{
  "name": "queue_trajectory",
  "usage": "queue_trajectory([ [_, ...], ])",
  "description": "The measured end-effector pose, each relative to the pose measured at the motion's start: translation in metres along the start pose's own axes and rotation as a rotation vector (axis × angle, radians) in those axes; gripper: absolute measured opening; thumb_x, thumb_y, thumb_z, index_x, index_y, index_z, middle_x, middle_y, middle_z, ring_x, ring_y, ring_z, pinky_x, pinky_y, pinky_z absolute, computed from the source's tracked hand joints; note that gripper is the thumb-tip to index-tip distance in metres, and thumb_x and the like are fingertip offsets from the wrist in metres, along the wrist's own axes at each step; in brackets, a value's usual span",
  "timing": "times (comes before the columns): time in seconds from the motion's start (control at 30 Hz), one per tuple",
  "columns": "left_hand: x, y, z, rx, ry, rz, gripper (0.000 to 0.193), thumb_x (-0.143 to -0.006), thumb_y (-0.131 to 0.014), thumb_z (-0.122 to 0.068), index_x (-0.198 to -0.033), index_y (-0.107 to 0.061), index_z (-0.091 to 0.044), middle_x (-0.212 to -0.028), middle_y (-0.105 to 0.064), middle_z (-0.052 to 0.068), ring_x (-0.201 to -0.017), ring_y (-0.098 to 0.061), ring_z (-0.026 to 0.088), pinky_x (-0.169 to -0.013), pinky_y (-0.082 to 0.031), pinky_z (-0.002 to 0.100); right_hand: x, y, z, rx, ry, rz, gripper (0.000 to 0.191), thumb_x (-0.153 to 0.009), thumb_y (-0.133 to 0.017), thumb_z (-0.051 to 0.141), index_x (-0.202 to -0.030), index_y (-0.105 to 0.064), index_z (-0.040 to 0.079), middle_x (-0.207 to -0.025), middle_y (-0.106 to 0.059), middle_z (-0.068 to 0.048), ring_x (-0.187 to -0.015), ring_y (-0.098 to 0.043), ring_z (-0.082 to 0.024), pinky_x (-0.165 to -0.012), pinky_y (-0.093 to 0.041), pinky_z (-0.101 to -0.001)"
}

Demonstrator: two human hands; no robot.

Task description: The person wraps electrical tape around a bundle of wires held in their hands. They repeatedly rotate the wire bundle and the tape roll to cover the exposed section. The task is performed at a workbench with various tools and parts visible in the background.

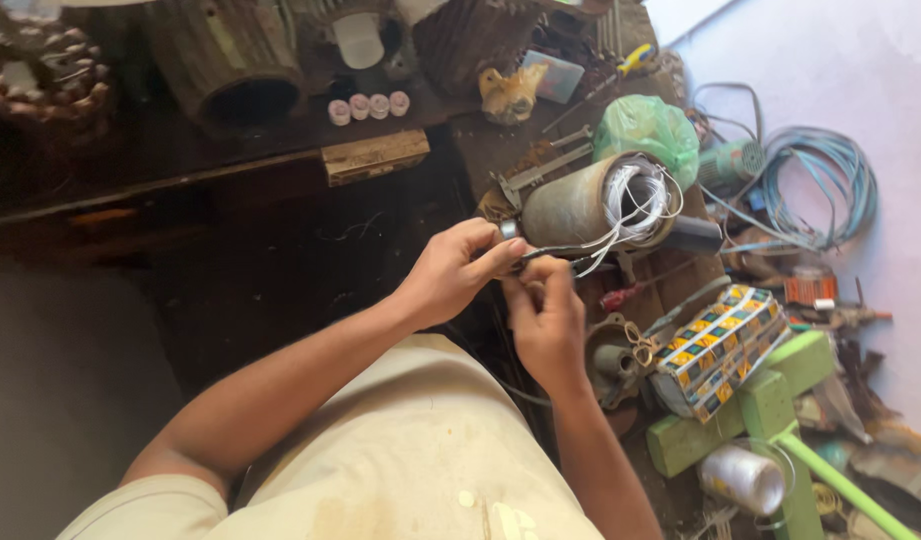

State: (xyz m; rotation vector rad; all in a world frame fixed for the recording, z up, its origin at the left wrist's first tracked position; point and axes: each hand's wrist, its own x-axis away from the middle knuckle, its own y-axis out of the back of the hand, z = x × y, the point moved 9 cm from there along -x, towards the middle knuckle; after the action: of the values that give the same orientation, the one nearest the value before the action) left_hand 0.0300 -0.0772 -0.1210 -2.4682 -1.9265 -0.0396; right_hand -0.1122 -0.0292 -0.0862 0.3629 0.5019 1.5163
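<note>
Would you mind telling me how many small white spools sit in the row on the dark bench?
4: the small white spools sit side by side on the dark bench, above the wooden block. Clutter may hide others.

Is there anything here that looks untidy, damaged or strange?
Yes. White wires spill loosely out of the cylinder lying on its side, near the left hand and right hand. The blue cable lies tangled, and the bench is cluttered.

1. A dull grey-brown tone is shown by the metal cylinder.
2. White is seen on the wires bundled at its end.
3. The plastic bag is coloured translucent green.
4. The coiled cable is tinted pale blue.
5. Yellow, blue and white patterning is carried by the stacked boxes.
6. The wooden frame is painted light green.
</note>
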Motion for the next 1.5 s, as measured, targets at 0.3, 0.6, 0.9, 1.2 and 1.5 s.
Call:
queue_trajectory([
  [0.3, -0.004, 0.027, -0.031, 0.005, -0.218, 0.051, 0.026, -0.091, -0.074, -0.017, -0.114, -0.069, -0.006, -0.104, -0.066, 0.009, -0.088, -0.069, 0.021, -0.079, -0.058, 0.032, -0.006, 0.015, 0.078, -0.078, 0.115, 0.093, 0.018, -0.104, -0.058, 0.006, -0.118, -0.047, 0.004, -0.103, -0.071, -0.005, -0.083, -0.066, -0.014, -0.072, -0.054, -0.0321],
  [0.6, -0.037, 0.022, -0.023, -0.116, -0.114, 0.050, 0.032, -0.100, -0.069, -0.031, -0.087, -0.072, -0.002, -0.082, -0.062, 0.011, -0.077, -0.064, 0.022, -0.071, -0.051, 0.035, -0.022, 0.026, 0.081, 0.336, 0.111, -0.380, 0.011, -0.101, -0.066, 0.001, -0.104, -0.056, 0.004, -0.105, -0.071, -0.006, -0.065, -0.052, -0.012, -0.058, -0.045, -0.0281],
  [0.9, -0.042, 0.005, -0.033, 0.071, -0.188, 0.386, 0.033, -0.105, -0.051, -0.031, -0.112, -0.061, 0.000, -0.100, -0.060, 0.014, -0.095, -0.060, 0.027, -0.085, -0.048, 0.039, -0.027, 0.010, 0.043, 0.652, 0.318, -0.107, 0.020, -0.103, -0.069, 0.004, -0.116, -0.054, 0.004, -0.108, -0.071, -0.007, -0.082, -0.068, -0.023, -0.068, -0.051, -0.0349],
  [1.2, -0.062, 0.005, -0.016, 0.014, 0.024, 0.318, 0.031, -0.105, -0.056, -0.029, -0.098, -0.062, 0.001, -0.092, -0.063, 0.013, -0.086, -0.065, 0.026, -0.079, -0.052, 0.039, -0.052, 0.008, 0.051, 0.504, 0.292, -0.108, 0.023, -0.101, -0.070, 0.009, -0.112, -0.050, 0.004, -0.100, -0.071, -0.011, -0.074, -0.070, -0.024, -0.063, -0.052, -0.0353],
  [1.5, -0.057, 0.020, -0.045, 0.314, -0.276, 0.225, 0.019, -0.095, -0.069, -0.015, -0.110, -0.067, -0.002, -0.110, -0.060, 0.012, -0.098, -0.064, 0.018, -0.080, -0.057, 0.035, -0.054, 0.025, 0.061, -0.095, -0.166, -0.076, 0.020, -0.098, -0.054, 0.003, -0.117, -0.047, 0.005, -0.108, -0.073, -0.008, -0.064, -0.052, -0.006, -0.057, -0.048, -0.0227],
])
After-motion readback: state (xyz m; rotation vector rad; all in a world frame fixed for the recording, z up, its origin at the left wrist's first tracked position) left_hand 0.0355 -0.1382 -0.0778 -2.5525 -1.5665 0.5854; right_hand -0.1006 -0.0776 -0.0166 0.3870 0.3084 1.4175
